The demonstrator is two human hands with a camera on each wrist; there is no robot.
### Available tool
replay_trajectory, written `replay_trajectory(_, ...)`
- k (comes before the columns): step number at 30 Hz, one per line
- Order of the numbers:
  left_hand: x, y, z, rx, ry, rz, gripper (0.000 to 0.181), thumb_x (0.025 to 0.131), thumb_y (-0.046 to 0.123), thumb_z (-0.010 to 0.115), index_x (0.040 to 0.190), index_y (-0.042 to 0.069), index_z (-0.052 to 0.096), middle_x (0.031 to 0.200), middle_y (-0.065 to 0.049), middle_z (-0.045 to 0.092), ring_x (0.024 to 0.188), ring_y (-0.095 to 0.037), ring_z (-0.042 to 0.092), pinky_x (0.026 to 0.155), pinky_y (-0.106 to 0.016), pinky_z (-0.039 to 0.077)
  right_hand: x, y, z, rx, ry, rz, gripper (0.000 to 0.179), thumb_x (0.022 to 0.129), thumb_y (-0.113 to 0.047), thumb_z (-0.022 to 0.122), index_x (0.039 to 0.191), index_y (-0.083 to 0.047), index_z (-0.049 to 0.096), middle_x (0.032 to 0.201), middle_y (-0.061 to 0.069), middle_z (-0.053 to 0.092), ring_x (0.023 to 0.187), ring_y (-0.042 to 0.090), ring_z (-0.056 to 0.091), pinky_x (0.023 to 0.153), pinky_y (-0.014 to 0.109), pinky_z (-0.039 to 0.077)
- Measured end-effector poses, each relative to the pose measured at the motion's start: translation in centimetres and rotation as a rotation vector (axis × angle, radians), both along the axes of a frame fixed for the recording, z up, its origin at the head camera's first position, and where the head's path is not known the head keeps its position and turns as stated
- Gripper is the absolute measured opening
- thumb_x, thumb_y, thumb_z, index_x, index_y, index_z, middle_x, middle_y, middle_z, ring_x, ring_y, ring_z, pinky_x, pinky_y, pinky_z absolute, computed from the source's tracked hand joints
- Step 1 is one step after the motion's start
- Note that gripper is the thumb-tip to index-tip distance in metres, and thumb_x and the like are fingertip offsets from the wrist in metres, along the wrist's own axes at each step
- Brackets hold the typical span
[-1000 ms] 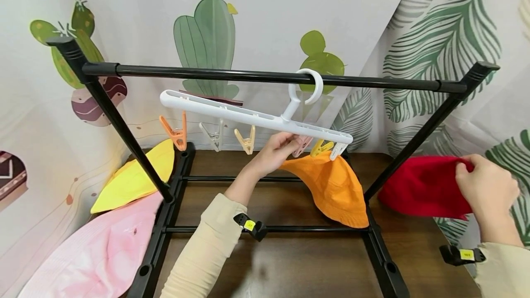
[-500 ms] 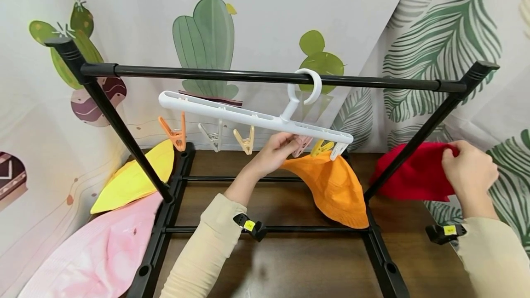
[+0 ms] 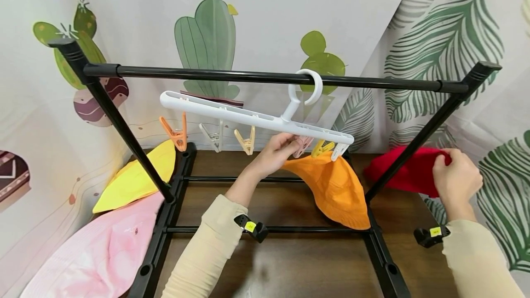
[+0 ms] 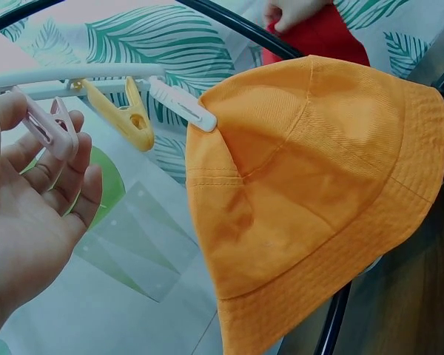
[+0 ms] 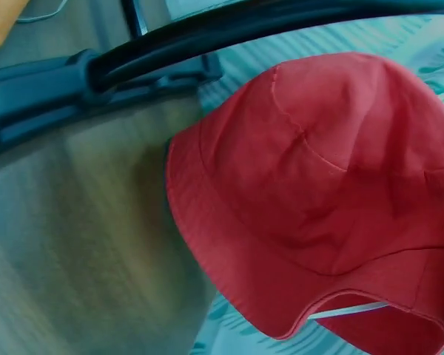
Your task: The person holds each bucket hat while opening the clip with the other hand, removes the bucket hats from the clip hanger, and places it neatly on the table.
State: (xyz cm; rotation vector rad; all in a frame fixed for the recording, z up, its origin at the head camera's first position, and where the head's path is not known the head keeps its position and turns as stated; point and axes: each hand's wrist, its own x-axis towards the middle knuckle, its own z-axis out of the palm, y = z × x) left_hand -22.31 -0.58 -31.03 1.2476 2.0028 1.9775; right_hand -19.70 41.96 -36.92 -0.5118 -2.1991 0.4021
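Note:
My left hand (image 3: pixel 274 154) pinches a pink clothespin (image 4: pixel 50 132) under the right half of a white clip hanger (image 3: pixel 244 116). Beside it hang a yellow clothespin (image 4: pixel 122 117) and a white clothespin (image 4: pixel 183 105) at the hanger's end. The white one is clipped onto the crown of an orange bucket hat (image 4: pixel 311 177), which hangs below. Off to the right, outside the rack, my right hand (image 3: pixel 457 182) grips a red bucket hat (image 3: pixel 403 169). In the right wrist view the red hat fills the right side, and that hand is nearly out of frame.
A black rack's top bar (image 3: pixel 207 73) carries the hanger, tilted down to the right. The rack's right post (image 3: pixel 418 139) stands before part of the red hat. Orange (image 3: pixel 178 134), white and cream clothespins hang left. A yellow hat (image 3: pixel 136 178) and pink hat (image 3: pixel 99 247) lie left.
My right hand has brought the red hat leftward and slightly up, toward the rack's right post. The left hand stays at the pink clothespin.

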Motion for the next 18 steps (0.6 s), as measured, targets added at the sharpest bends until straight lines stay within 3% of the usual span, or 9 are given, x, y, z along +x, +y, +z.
replay_trajectory(6, -1.4, 0.4, -1.5, -0.002, -0.006, 0.003, 0.014, 0.096, 0.001, 0.040, 0.097, -0.009, 0.051, 0.077, -0.016, 0.046, 0.071, -0.019, 0.044, 0.066, -0.030, 0.038, 0.6, 0.6, -1.0, 0.044, -0.107, 0.094, 0.027, 0.090, -0.018, 0.044, 0.104, -0.007, 0.064, 0.106, 0.020, 0.064, 0.088, 0.050, 0.054, 0.064, 0.061, 0.036)
replay_trajectory(9, -1.6, 0.6, -1.7, -0.009, -0.014, 0.007, 0.017, 0.097, 0.005, 0.042, 0.100, -0.007, 0.052, 0.079, -0.012, 0.048, 0.073, -0.016, 0.045, 0.068, -0.032, 0.039, 1.0, 0.8, -1.2, 0.086, -0.169, 0.155, 0.026, 0.090, -0.017, 0.044, 0.105, -0.007, 0.063, 0.107, 0.021, 0.063, 0.085, 0.050, 0.054, 0.062, 0.061, 0.037)
replay_trajectory(18, -1.8, 0.6, -1.9, -0.016, 0.000, 0.008, 0.017, 0.097, 0.008, 0.042, 0.102, -0.004, 0.053, 0.079, -0.008, 0.048, 0.073, -0.016, 0.046, 0.067, -0.025, 0.039, 1.8, 1.5, -2.5, 0.141, -0.187, 0.248, 0.022, 0.087, -0.014, 0.049, 0.102, -0.006, 0.064, 0.102, 0.023, 0.063, 0.076, 0.050, 0.055, 0.052, 0.057, 0.037)
